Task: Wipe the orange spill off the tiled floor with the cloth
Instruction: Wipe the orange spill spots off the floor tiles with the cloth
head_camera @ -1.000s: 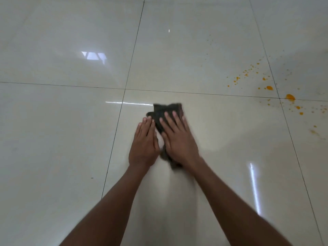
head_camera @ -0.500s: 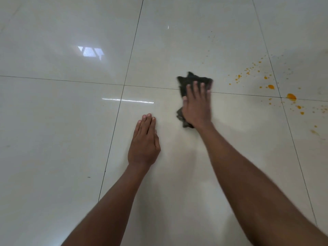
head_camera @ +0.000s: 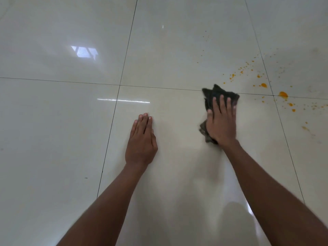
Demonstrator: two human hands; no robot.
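Since earlier frame, your right hand (head_camera: 221, 121) slid cloth (head_camera: 220, 94) rightward, palm flat pressing it, mid-right of frame. Left hand (head_camera: 141, 139) flat, empty. Orange spill (head_camera: 283, 94) right of cloth, untouched; wiping remains.

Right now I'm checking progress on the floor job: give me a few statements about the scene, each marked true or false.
1. The right hand presses the cloth flat on the floor. True.
2. The left hand holds a second cloth. False: it lies bare on the tile.
3. The spill is wiped away. False: orange drops remain, right of the cloth.
4. The cloth is dark. True.
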